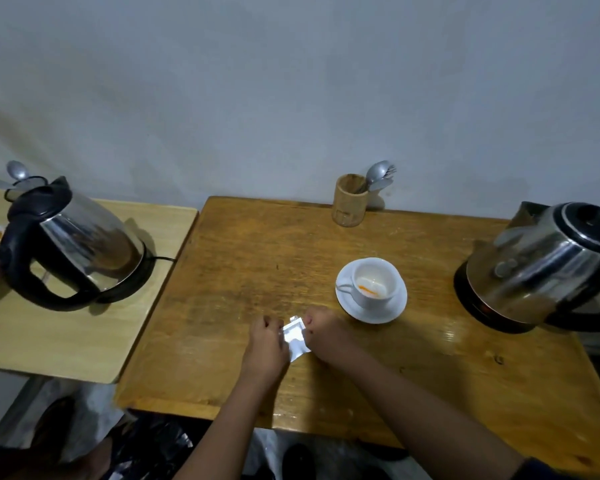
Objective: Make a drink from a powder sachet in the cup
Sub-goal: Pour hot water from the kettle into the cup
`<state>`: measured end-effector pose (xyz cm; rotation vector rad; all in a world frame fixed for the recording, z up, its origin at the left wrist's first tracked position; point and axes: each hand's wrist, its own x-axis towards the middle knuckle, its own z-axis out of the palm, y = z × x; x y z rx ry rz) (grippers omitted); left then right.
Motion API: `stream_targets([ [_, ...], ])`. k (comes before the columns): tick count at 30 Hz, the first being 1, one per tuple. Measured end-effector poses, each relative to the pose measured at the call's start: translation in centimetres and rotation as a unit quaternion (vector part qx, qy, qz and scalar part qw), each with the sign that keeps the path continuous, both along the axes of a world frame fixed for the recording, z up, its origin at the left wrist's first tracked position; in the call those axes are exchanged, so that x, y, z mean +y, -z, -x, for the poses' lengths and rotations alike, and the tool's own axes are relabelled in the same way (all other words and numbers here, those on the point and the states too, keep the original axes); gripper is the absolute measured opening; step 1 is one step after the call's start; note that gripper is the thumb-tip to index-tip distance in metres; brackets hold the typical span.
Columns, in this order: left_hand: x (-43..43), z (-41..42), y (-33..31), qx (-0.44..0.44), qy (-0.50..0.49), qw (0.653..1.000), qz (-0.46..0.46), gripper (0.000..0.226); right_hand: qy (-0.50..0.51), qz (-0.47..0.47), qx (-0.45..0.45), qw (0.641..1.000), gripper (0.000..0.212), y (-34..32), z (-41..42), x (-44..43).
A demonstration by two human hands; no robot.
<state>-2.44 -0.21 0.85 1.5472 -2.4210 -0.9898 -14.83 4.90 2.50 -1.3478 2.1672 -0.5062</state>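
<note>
Head view: left hand [269,341] and right hand [323,330] both pinching sachet [294,336] over desk [243,271], cup [373,282] just right.

Silver sachet [296,336] is lying between both hands above the wooden table [257,258], pinched at its two side edges, top edge appearing torn. White cup [373,282] is sitting upright on white saucer [371,308] just right of it, holding white and orange powder.

Both forearms are bare to the frame edge. Left hand [268,341] and right hand [326,332] carry no visible rings or gloves. A dark sleeve cuff [534,471] (partly cropped) shows on the right arm.
</note>
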Motion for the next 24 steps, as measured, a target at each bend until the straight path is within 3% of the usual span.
stream_targets([
  [3, -0.2, 1.1, -1.3, -0.052, 0.034, 0.996, 0.065, 0.036, 0.036, 0.084, -0.039, 0.995, 0.01, -1.7, 1.1, 0.3],
  [7, -1.1, 4.4, -3.2, -0.022, 0.047, 0.995, 0.089, 0.027, 0.104, 0.207, -0.102, 0.967, 0.01, -7.0, 5.4, 1.9],
  [10, -1.7, 7.7, -4.0, 0.071, 0.007, 0.997, 0.041, 0.03, 0.16, 0.302, -0.059, 0.938, 0.009, -11.3, 10.4, 4.6],
  [14, -0.9, 11.1, -4.4, 0.125, 0.022, 0.992, 0.016, 0.035, 0.295, 0.429, 0.037, 0.853, 0.008, -16.0, 17.2, 9.8],
  [20, -0.2, 13.5, -2.6, 0.195, -0.002, 0.98, -0.03, 0.023, 0.486, 0.476, 0.104, 0.726, 0.012, -18.4, 24.5, 18.0],
  [24, 0.2, 14.2, -1.7, 0.203, -0.052, 0.977, -0.032, 0.024, 0.598, 0.355, -0.05, 0.717, 0.029, -16.0, 27.9, 20.9],
])
